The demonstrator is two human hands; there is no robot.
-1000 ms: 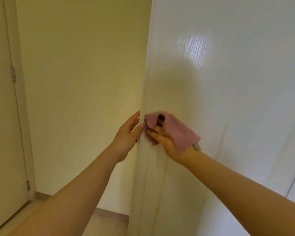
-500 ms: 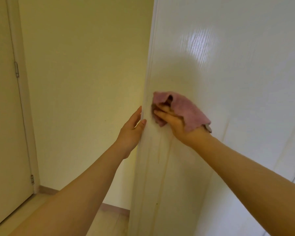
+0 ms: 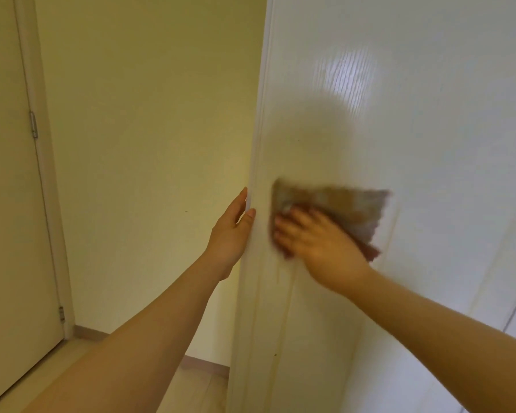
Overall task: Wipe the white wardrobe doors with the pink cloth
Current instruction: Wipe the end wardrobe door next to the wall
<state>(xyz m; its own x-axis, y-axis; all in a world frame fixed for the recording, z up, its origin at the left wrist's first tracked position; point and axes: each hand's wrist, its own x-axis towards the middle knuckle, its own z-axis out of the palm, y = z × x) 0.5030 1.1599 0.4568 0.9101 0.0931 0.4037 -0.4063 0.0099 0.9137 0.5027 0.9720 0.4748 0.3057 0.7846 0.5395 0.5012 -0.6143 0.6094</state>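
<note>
The person is standing close to the white wardrobe door (image 3: 414,138), which is filling the view from 12 o'clock round to 5 o'clock. The right hand (image 3: 316,242), just right of centre, is lying flat with its fingers (image 3: 283,231) spread and pointing toward 9 o'clock. It is pressing the pink cloth (image 3: 340,207) against the door face rather than clenching it. The cloth is blurred; it is spreading out from under the hand toward 1 o'clock and is showing again at the hand's 3 o'clock side. The cloth is sitting on the door just inside its left edge.

The left hand (image 3: 231,234), at 9 o'clock from the cloth and just beside it, is grasping that door edge. Its thumb (image 3: 251,214) is lying on the front face and its fingers are reaching round behind.

Faint yellowish streaks (image 3: 283,296) are running down the door toward 6 o'clock from the cloth. A patch of light (image 3: 349,73) is shining on the door at 1 o'clock.

A cream wall (image 3: 146,138) is filling the view toward 10 o'clock. A room door (image 3: 6,204) with two hinges (image 3: 34,125) is standing at 9 o'clock. A skirting board (image 3: 201,362) and pale floor (image 3: 191,391) are showing at 7 o'clock.
</note>
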